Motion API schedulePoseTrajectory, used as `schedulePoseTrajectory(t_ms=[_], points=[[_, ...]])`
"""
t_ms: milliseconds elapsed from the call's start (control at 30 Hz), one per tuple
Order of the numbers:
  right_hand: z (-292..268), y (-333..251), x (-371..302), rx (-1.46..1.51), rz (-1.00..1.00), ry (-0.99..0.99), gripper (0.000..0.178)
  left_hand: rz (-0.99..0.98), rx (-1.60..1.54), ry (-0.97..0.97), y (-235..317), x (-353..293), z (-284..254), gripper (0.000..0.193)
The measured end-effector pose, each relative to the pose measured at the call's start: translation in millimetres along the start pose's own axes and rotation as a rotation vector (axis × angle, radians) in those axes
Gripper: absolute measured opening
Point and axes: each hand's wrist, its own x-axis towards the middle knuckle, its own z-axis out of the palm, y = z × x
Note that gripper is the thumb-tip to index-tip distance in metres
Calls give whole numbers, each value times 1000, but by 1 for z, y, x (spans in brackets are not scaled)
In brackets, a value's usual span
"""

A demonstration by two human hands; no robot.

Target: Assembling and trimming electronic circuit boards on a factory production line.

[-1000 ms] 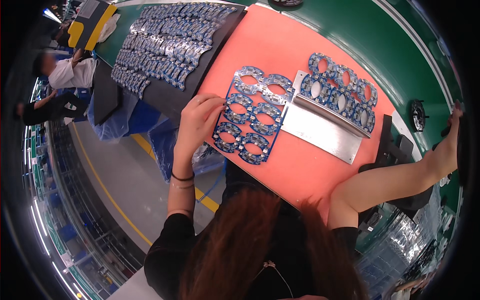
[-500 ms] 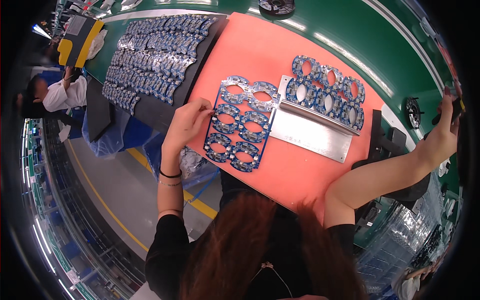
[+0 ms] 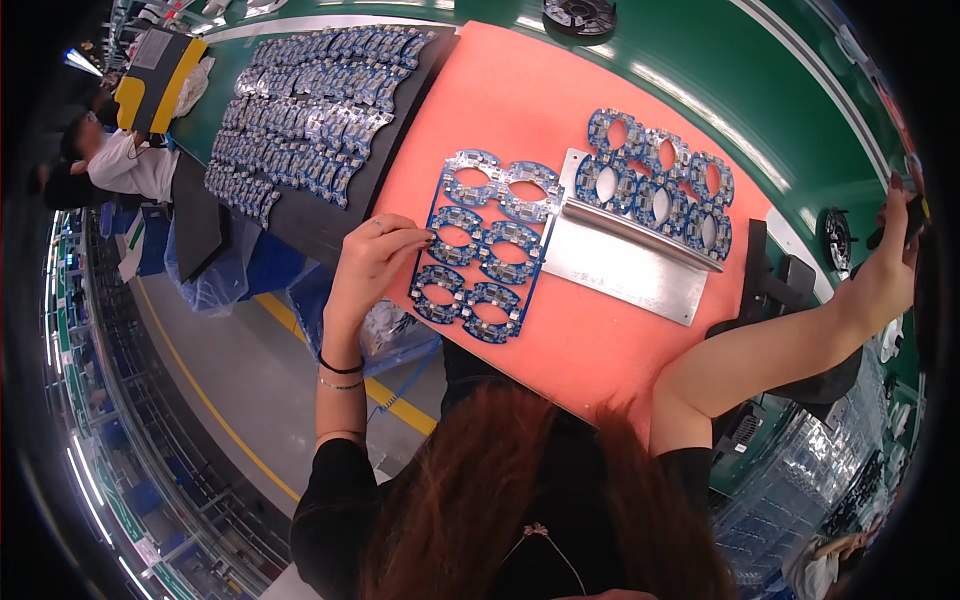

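A blue circuit board panel [image 3: 480, 218] with several ring-shaped boards and large oval openings lies flat before me. My left hand [image 3: 378, 258] pinches its left edge between thumb and fingers, closed. Well off at the far right, my right hand [image 3: 890, 230] is raised, its fingers curled round a small black object with a yellow edge [image 3: 912, 218], too dark to name. A second circuit board panel [image 3: 655, 190] of the same kind rests to the right, partly on a silver metal plate with a raised bar [image 3: 625, 268].
Both panels and the plate lie on a salmon-coloured mat [image 3: 560, 340]. To the left, rows of separated boards [image 3: 300, 120] cover a black pad [image 3: 400, 150]. Black round reels [image 3: 580, 18] stand on the green bench [image 3: 690, 60]. Another person [image 3: 130, 165] is at the far left.
My left hand has shifted slightly down along the panel's left edge, its wrist turning a little. The right arm stays nearly where it was. The person at the left has moved slightly.
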Motion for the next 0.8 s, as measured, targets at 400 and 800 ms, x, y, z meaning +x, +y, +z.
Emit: schedulePoseTrajectory(t_ms=[400, 800], points=[[2, 3, 2, 70, 2, -52, 24, 9, -57, -63, -7, 9, 7, 8], [-2, 1, -1, 33, 68, -37, 24, -201, -209, -241, -8, 20, -12, 8]])
